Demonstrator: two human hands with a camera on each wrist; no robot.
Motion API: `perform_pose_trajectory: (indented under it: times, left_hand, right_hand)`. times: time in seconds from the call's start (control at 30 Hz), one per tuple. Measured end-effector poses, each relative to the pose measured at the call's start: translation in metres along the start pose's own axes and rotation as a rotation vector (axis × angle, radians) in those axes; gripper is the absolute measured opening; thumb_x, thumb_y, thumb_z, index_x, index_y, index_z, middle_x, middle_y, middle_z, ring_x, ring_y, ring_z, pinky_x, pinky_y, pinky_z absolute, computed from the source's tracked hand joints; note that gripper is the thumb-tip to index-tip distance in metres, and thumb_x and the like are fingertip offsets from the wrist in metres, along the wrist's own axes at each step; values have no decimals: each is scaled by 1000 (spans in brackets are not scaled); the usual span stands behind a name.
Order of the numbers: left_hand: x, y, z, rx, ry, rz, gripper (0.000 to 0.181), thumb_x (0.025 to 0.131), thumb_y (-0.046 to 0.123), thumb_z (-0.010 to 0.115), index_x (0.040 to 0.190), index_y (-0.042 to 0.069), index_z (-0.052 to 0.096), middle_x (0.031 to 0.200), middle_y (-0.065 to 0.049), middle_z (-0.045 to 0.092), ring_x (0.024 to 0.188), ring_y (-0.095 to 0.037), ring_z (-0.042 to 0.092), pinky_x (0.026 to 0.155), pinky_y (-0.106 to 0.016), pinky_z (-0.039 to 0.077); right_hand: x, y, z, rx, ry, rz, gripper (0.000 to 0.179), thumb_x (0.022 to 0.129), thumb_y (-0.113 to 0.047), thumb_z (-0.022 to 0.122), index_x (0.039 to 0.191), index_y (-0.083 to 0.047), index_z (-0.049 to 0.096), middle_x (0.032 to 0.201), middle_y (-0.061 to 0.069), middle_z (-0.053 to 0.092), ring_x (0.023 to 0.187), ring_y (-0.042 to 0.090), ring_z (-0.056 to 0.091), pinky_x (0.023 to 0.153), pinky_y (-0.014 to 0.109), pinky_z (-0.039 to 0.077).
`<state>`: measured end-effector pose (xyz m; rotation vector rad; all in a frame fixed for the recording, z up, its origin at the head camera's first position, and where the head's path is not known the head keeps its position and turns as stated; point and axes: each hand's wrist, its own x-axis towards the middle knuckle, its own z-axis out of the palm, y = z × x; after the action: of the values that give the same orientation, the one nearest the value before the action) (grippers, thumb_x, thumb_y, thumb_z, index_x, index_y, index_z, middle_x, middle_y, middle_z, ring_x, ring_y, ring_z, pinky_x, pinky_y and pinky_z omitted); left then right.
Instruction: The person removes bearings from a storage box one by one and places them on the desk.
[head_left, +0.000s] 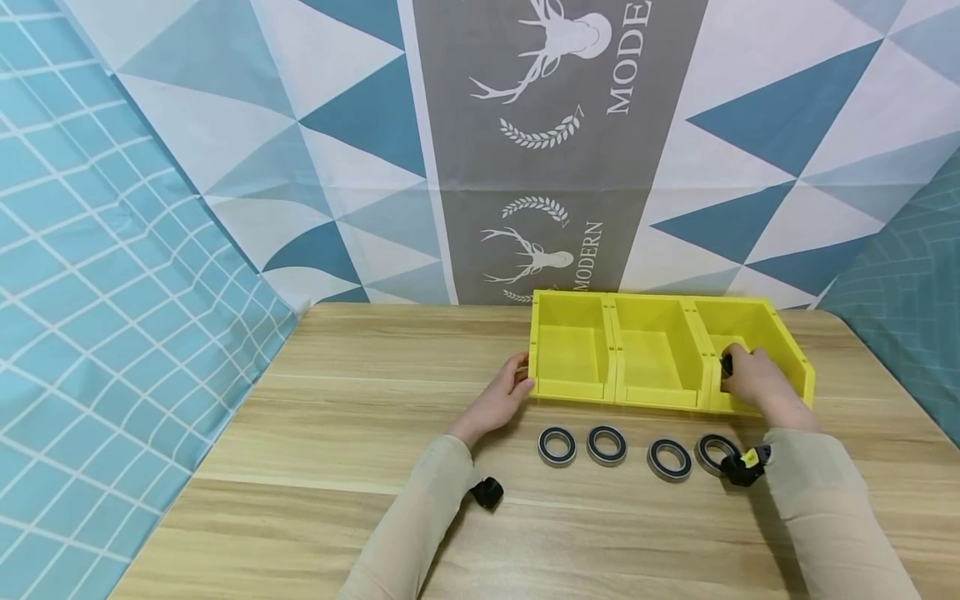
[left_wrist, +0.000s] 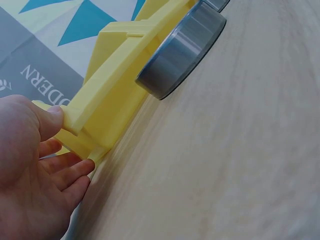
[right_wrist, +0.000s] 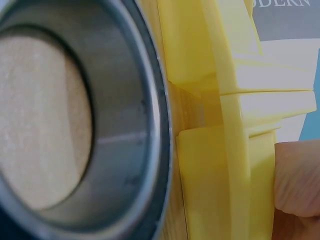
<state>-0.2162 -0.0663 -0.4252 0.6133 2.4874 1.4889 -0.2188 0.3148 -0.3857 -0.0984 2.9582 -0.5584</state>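
Three yellow storage bins [head_left: 573,390] stand joined side by side at the back of the table. My left hand [head_left: 501,398] grips the front left corner of the leftmost bin, thumb on its rim and fingers against its side, as the left wrist view shows. My right hand [head_left: 757,382] reaches into the rightmost bin [head_left: 798,367] and holds a small black piece [head_left: 726,365]; most of it is hidden by the fingers. Several ball bearings [head_left: 557,447] lie flat in a row before the bins. One bearing [right_wrist: 120,115] looms close in the right wrist view.
The wood-grain table [head_left: 315,433] carries everything. A patterned cloth [head_left: 360,167] hangs behind the bins, and a blue checked cloth [head_left: 112,292] hangs at the left. A black wrist camera [head_left: 742,468] overlaps the rightmost bearing [head_left: 708,450] in the head view.
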Motion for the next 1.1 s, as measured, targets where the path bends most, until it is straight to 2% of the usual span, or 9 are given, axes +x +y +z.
perform_pose_trajectory:
  times: [0.07,0.17,0.2,0.3,0.43,0.73,0.87,1.1]
  left_hand:
    - [-5,10,-2,-5,-3,12,49,98,11,37,140,-4,18,143,-22,28,128,-31,37,106,-40,32]
    - [-5,10,-3,-6,-5,10,49,98,11,37,141,-3,17,143,-22,27,129,-31,37,106,-40,32]
    - [-5,10,-2,-3,-5,10,49,98,12,37,141,-3,17,144,-22,27,129,-30,37,107,-39,31]
    - [1,-4,1,7,1,2,50,99,16,37,142,2,17,145,-17,27,130,-26,37,107,-35,31]
    - [2,-4,1,14,-1,-10,51,99,17,36,143,2,16,146,-16,27,130,-24,36,107,-33,31]
    - [4,-4,0,-4,8,16,49,98,10,36,141,-5,16,144,-24,26,132,-34,31,109,-42,26]
    - [3,-4,0,20,6,17,50,99,14,36,141,-2,17,145,-21,26,132,-30,32,109,-39,27]
    - [2,-3,-1,35,1,-22,51,99,19,37,143,2,17,147,-16,26,133,-24,31,110,-33,26]
  right_hand:
    - [0,0,0,-2,2,0,56,85,-11,58,124,18,31,110,46,33,95,55,40,72,57,42]
    - [1,0,0,-7,7,-3,56,84,-11,59,124,18,31,110,46,34,97,56,39,73,58,41]
    - [0,0,0,-8,10,-3,56,84,-11,59,123,18,31,110,46,34,97,56,39,73,58,42]
    - [0,0,0,-9,13,5,56,83,-11,60,122,18,32,110,46,34,97,56,38,73,58,42]
    - [-1,-1,0,-5,13,24,55,84,-11,60,122,18,32,110,46,33,96,56,38,72,57,42]
    - [-2,-3,0,-10,35,34,53,84,-11,60,120,19,33,107,44,34,93,54,39,68,55,42]
    - [-2,-4,0,-4,44,41,53,83,-10,61,119,19,33,107,46,29,87,55,43,64,54,43]
    - [-3,-5,0,19,60,61,51,83,-9,61,115,19,33,102,45,26,76,50,46,59,49,43]
